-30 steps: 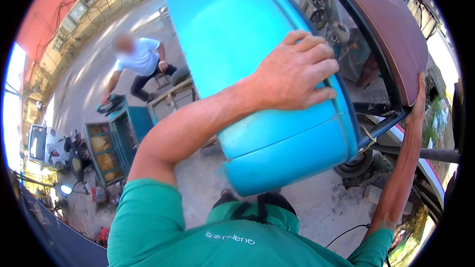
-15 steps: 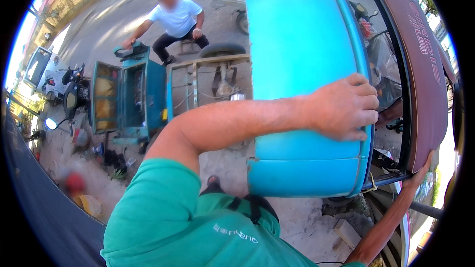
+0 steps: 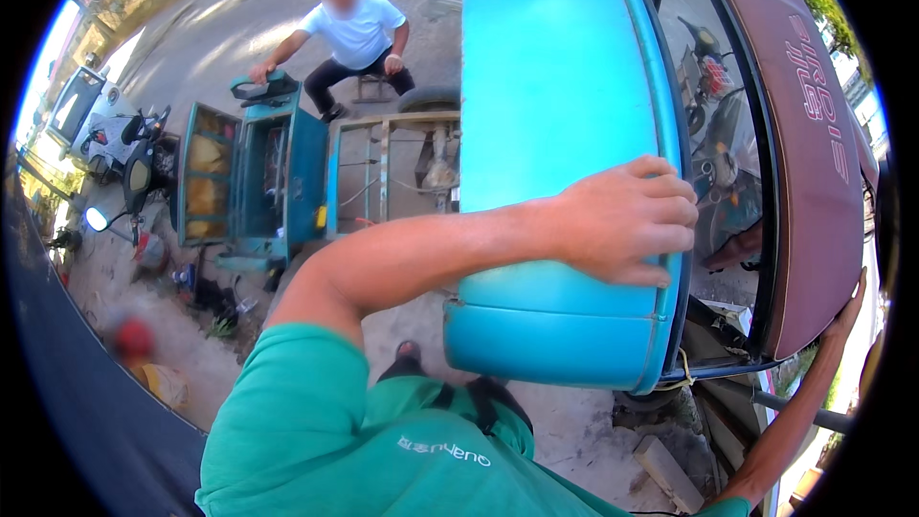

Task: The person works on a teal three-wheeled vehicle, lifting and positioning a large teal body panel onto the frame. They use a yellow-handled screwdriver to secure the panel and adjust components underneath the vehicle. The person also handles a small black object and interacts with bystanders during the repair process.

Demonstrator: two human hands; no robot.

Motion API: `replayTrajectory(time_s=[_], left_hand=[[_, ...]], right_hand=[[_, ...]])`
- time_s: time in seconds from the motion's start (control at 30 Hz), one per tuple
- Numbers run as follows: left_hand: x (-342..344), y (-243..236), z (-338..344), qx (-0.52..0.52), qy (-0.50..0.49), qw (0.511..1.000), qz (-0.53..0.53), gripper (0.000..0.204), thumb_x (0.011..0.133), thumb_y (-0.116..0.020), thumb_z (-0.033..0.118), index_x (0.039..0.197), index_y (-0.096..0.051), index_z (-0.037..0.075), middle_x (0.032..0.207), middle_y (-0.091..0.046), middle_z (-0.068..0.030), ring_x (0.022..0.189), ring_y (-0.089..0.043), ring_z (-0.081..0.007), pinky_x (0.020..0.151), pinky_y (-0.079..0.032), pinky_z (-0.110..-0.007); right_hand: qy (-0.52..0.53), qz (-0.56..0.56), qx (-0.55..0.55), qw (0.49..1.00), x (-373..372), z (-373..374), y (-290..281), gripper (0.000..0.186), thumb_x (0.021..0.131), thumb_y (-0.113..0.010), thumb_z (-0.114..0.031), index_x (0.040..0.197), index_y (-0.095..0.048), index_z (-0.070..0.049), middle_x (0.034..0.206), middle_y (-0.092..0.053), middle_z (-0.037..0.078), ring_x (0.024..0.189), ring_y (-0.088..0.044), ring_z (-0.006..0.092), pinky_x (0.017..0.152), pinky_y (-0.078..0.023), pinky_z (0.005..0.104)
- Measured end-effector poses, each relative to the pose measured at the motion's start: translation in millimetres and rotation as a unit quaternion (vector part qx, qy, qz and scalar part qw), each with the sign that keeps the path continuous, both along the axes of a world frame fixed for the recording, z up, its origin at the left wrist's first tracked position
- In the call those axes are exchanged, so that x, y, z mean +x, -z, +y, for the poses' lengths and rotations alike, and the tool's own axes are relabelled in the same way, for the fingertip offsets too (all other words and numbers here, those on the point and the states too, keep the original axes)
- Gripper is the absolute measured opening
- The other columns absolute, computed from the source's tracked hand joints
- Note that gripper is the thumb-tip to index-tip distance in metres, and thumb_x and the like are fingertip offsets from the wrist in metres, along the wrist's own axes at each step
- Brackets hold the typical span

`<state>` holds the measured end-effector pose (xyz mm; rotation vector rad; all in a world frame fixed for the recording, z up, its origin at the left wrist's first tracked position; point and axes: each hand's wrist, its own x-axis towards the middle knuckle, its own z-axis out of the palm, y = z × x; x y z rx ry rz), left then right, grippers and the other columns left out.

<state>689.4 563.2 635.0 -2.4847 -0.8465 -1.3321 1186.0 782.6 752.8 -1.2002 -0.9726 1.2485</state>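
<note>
A large turquoise body panel [image 3: 555,77] with a rounded edge stands in the middle. My left hand [image 3: 632,225] lies across it, its bent fingers hooked over the right-hand edge. At the far right, my right hand [image 3: 844,311] grips the outer edge of a maroon padded canopy [image 3: 804,230], partly hidden there. A black frame [image 3: 771,297] with a clear sheet runs between panel and canopy, and a yellowish tie [image 3: 684,373] hangs at its lower corner.
A co-worker [image 3: 354,38] in white sits beyond an open teal cabinet [image 3: 302,177] and bare metal frame [image 3: 383,134]. Parked scooters [image 3: 134,182] stand left. A concrete block [image 3: 661,474] lies low right. A blurred red shape [image 3: 134,335] is at lower left.
My view has swung, so the panel now stands straighter in the picture. Over the last half second the panel shifted slightly left and my right hand moved a little higher along the canopy.
</note>
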Motion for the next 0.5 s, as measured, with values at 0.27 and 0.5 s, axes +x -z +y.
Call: replayTrajectory(time_s=[0.27,0.5], left_hand=[[-25.7,5.3,-28.6,-0.011,-0.014,1.0,-0.003,0.038,0.077,-0.076,0.032,0.106,-0.063,0.01,0.115,-0.061,-0.0076,0.119,-0.054,-0.0268,0.103,-0.039,-0.045],[-24.4,6.0,-37.7,-0.039,-0.042,0.998,-0.019,0.039,0.077,-0.077,0.032,0.107,-0.064,0.012,0.116,-0.061,-0.0063,0.121,-0.055,-0.0264,0.103,-0.038,-0.044]], right_hand=[[-0.042,-0.015,0.065,0.997,-2.8,7.4,12.5,0.052,0.098,-0.05,-0.045,0.129,-0.056,-0.004,0.114,-0.063,0.009,0.101,-0.063,0.0206,0.085,-0.054,0.0335],[-0.05,-0.017,0.116,0.992,6.6,4.9,21.3,0.043,0.101,-0.046,-0.035,0.129,-0.055,-0.003,0.114,-0.063,0.009,0.099,-0.063,0.0195,0.084,-0.055,0.032]])
